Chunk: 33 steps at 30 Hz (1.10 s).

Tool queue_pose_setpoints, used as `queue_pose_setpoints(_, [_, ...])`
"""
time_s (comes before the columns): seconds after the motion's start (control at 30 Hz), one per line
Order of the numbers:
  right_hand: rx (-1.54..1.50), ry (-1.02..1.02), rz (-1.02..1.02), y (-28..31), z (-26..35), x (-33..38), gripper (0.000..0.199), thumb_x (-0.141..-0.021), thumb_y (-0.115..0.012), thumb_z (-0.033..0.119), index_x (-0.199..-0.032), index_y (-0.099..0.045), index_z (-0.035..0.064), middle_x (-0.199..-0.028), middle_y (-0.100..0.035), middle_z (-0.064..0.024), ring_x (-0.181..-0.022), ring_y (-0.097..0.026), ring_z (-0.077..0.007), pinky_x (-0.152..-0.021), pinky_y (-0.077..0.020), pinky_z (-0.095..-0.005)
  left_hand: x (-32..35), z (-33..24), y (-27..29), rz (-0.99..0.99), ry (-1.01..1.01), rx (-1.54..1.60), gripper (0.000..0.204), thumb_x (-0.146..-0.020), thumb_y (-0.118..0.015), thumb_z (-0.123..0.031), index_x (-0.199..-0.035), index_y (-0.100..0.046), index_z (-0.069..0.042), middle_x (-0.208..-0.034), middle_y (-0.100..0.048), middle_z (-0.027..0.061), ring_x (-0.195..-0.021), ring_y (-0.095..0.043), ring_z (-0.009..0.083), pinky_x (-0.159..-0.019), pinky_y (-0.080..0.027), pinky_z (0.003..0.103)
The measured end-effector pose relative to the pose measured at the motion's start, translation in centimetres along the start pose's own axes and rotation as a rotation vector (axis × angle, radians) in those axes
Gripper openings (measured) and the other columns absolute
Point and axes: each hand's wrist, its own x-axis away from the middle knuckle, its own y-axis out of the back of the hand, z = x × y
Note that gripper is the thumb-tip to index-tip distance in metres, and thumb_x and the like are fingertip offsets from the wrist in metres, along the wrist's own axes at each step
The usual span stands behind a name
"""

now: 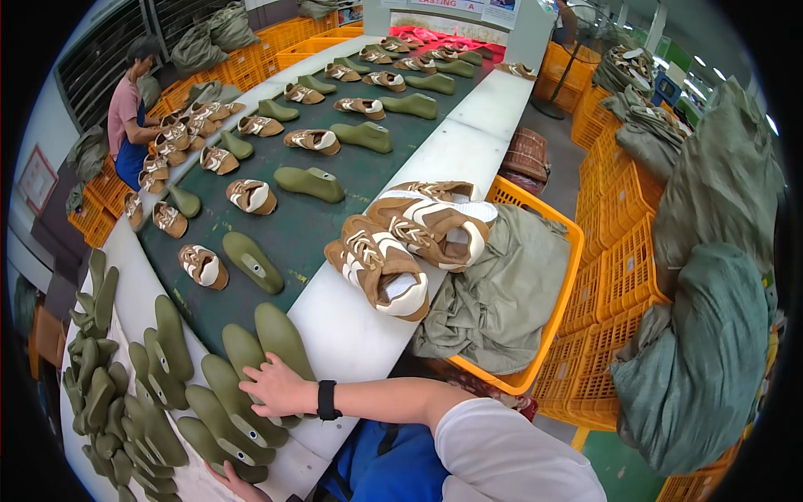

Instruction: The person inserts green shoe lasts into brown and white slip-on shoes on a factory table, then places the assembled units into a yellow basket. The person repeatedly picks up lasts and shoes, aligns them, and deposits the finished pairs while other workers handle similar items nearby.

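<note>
Green shoe lasts [222, 414] stand grouped side by side on the white ledge at the near end of the conveyor. My right hand [280, 386], with a black band on its wrist, rests among them with fingers spread, against the upper part of a last [283, 335]. Low in the view, my left hand [236, 485] shows only in part; its fingers stretch along the near side of the same group. Neither hand appears to grip a last. To the right, several brown and white sneakers [389, 263] sit piled on the conveyor's white edge.
On the dark green belt [318, 222], sneakers and lasts lie in rows. More lasts [100, 393] crowd the left. A yellow crate [535, 368] with grey-green cloth stands right, near stacked crates [619, 276] and covered bundles [703, 360]. A co-worker [134, 117] handles shoes at far left.
</note>
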Motion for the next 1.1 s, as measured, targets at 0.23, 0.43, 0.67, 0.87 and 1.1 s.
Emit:
queue_pose_setpoints(0.23, [0.001,0.006,0.066,1.3,0.2,0.1,0.043,-0.079,-0.061,0.039,-0.112,-0.061,0.0107,-0.120,-0.055,-0.0160,-0.090,-0.062,-0.0295,-0.094,-0.0374,-0.0508,-0.8,1.6,0.1,-0.058,0.093,0.212,0.065,-0.087,-0.053,-0.012,-0.147,-0.027,-0.006,-0.142,-0.041,0.0170,-0.126,-0.042,0.0271,-0.106,-0.034,0.036])
queue_pose_setpoints(0.43, [0.038,0.124,-0.142,1.4,-0.3,0.3,0.041,-0.075,-0.065,0.040,-0.107,-0.067,0.0139,-0.116,-0.062,-0.0120,-0.098,-0.062,-0.0295,-0.093,-0.0401,-0.0489,-0.8,4.8,0.1,-0.103,-0.017,-0.094,0.066,-0.083,-0.066,-0.017,-0.141,-0.038,-0.001,-0.147,-0.034,0.0202,-0.135,-0.033,0.0289,-0.110,-0.030,0.037])
queue_pose_setpoints(0.67, [0.066,0.068,0.026,1.4,0.1,-0.1,0.043,-0.075,-0.067,0.028,-0.114,-0.061,0.0095,-0.125,-0.057,-0.0149,-0.108,-0.057,-0.0333,-0.098,-0.0376,-0.0505,-1.2,5.3,-0.4,-0.164,-0.020,0.121,0.075,-0.082,-0.070,-0.025,-0.143,-0.033,-0.003,-0.139,-0.043,0.0183,-0.127,-0.044,0.0253,-0.106,-0.035,0.034])
queue_pose_setpoints(0.87, [0.059,0.068,0.044,1.5,-0.3,-0.1,0.043,-0.076,-0.067,0.028,-0.114,-0.060,0.0091,-0.125,-0.057,-0.0152,-0.108,-0.057,-0.0331,-0.096,-0.0385,-0.0506,-1.2,5.7,-0.5,-0.184,-0.048,0.073,0.073,-0.082,-0.069,-0.026,-0.142,-0.034,-0.004,-0.137,-0.045,0.0182,-0.125,-0.046,0.0262,-0.105,-0.037,0.034])
queue_pose_setpoints(1.1, [0.054,0.105,0.007,1.7,0.1,-0.2,0.043,-0.076,-0.067,0.030,-0.113,-0.061,0.0098,-0.123,-0.058,-0.0155,-0.105,-0.058,-0.0330,-0.096,-0.0385,-0.0539,-1.5,6.2,-0.3,-0.147,-0.024,0.049,0.075,-0.084,-0.068,-0.017,-0.146,-0.028,-0.005,-0.137,-0.046,0.0170,-0.125,-0.046,0.0219,-0.103,-0.038,0.033])
